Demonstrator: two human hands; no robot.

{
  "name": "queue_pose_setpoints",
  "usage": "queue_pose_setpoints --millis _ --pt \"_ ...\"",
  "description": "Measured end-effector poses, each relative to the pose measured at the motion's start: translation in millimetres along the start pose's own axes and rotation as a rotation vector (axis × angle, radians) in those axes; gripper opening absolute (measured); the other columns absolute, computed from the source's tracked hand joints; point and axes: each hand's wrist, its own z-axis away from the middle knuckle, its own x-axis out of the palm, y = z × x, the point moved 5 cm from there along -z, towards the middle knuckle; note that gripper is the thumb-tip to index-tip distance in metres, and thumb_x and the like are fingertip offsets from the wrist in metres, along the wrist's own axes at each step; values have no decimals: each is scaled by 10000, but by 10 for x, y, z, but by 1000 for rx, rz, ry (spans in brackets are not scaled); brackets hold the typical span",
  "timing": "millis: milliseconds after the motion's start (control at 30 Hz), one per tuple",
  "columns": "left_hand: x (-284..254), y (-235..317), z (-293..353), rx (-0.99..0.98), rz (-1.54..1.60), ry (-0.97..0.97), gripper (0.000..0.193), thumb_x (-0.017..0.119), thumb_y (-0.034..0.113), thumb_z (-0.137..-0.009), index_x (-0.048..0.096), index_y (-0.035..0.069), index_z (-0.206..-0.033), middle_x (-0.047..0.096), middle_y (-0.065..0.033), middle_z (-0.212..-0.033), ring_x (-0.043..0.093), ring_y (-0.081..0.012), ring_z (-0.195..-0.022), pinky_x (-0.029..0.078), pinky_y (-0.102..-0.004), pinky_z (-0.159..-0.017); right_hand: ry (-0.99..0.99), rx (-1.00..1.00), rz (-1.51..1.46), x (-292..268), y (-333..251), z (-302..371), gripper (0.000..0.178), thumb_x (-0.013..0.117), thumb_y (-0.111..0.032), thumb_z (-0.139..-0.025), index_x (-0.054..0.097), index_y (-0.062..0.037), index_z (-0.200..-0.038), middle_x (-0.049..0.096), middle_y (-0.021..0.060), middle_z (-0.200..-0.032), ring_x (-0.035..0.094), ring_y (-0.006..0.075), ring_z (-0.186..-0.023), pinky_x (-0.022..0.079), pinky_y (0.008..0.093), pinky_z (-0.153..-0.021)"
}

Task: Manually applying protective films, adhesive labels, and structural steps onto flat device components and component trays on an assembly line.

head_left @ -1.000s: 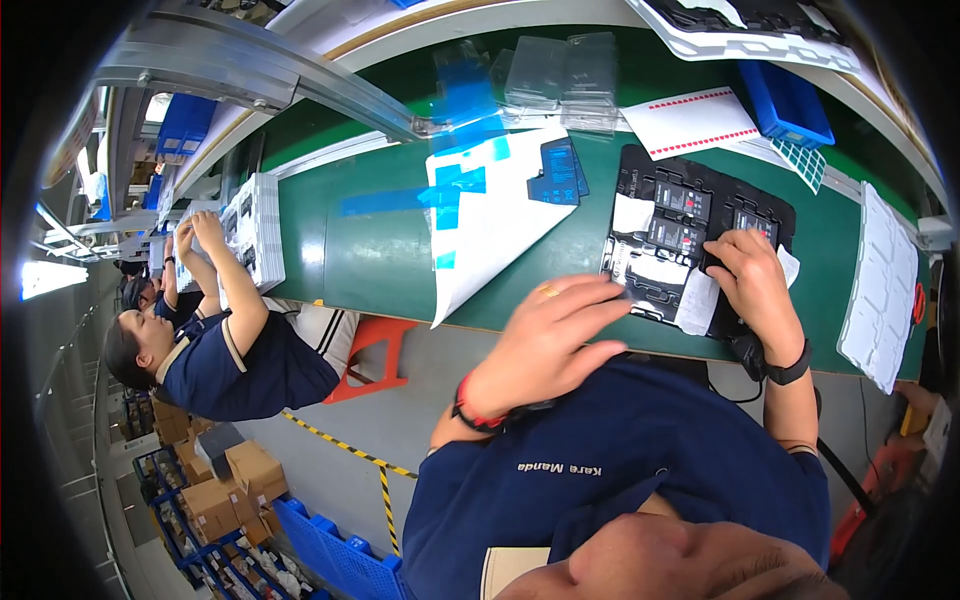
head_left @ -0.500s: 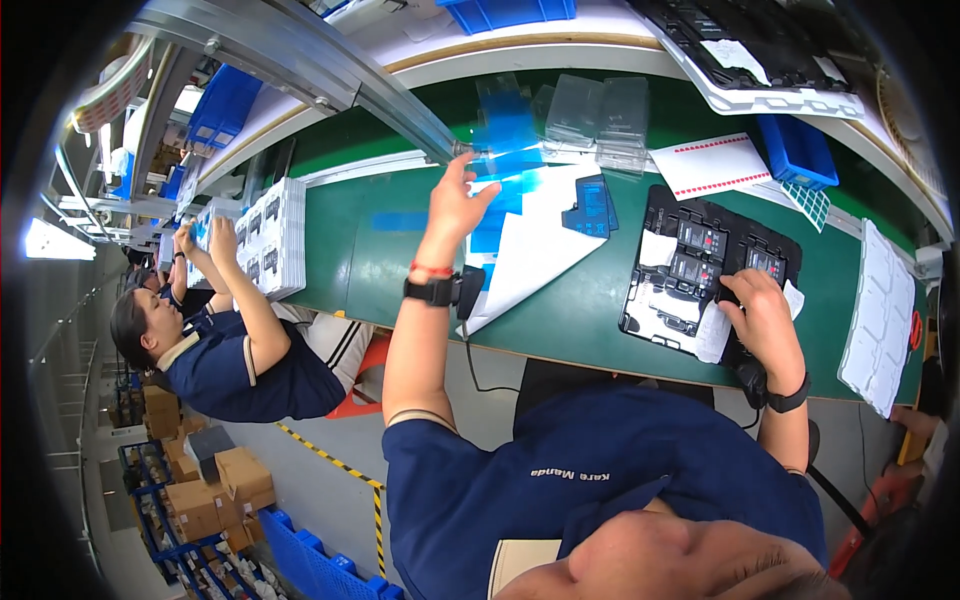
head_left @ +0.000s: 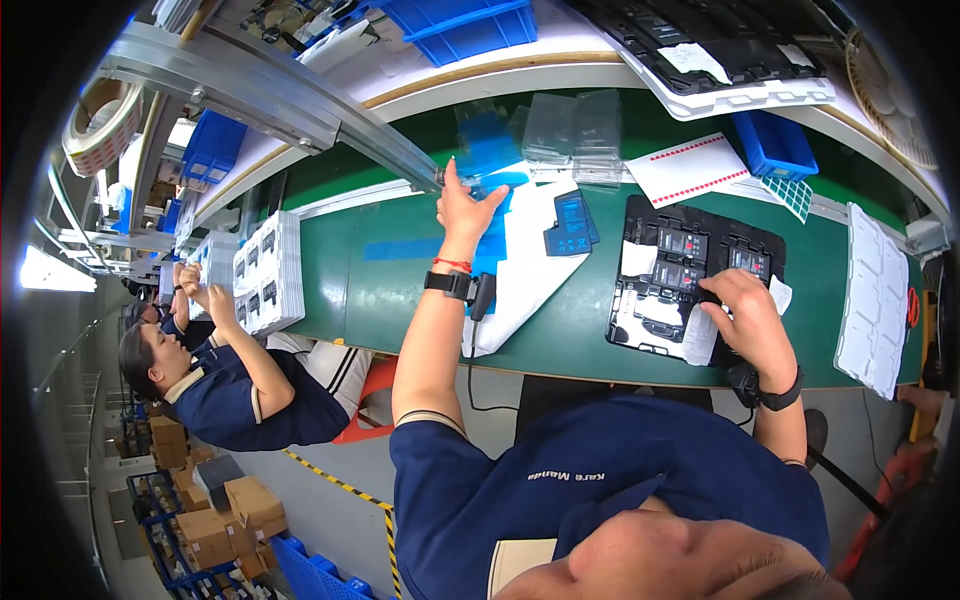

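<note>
My left hand (head_left: 466, 212) is at the blue film strips (head_left: 488, 140) on the far side of the bench, thumb and forefinger spread apart. It seems to hold nothing; whether it touches the film I cannot tell. Under and beside it lies a white sheet (head_left: 532, 262) with a lifted edge, and dark blue battery-shaped labels (head_left: 570, 225) rest on it. My right hand (head_left: 752, 318) lies over the near right part of a black moulded tray (head_left: 640, 215), fingers bent, thumb apart from the forefinger. Its fingertips are beside a black battery pack (head_left: 676, 277); more packs sit in the tray.
Clear plastic sleeves (head_left: 597, 125) and a white sheet with red dots (head_left: 690, 170) lie at the back. A blue bin (head_left: 775, 145) stands behind the tray; a white moulded tray (head_left: 872, 305) is at right. A metal post (head_left: 340, 125) slants over the bench. At left a co-worker (head_left: 235, 370) sits by stacked white trays (head_left: 268, 275).
My left thumb and forefinger have spread wider, and the hand has shifted slightly right over the film. My right hand stays at the tray. The whole view has shifted a little.
</note>
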Motion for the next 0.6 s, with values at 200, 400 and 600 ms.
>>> queue_pose_setpoints --millis 200,400,600 --pt "134 -268 -58 -51 98 -61 929 816 182 -656 300 115 -1426 636 3 -815 599 -208 -771 348 -427 -908 -7 -50 -52 18 -90 6 242 700 -45 -696 635 6 -923 616 126 -858 578 308 -829 463 386 -774" --pt "-264 430 438 -6 904 -134 588 590 -101 -817 384 38 -1349 572 -2 -807 520 -48 -700 404 -160 -606 10 11 -89 -40 22 84 267 695 -46 -714 630 13 -967 616 134 -855 578 316 -797 470 382 -736" --pt "-75 1217 1429 69 1144 -345 437 610 -55 -841 483 1 -1255 566 5 -872 495 -26 -742 398 -159 -664 218 -2 -561 90 -204 -156 515 721 -76 -750 558 -47 -1238 651 145 -987 636 215 -795 518 309 -701"
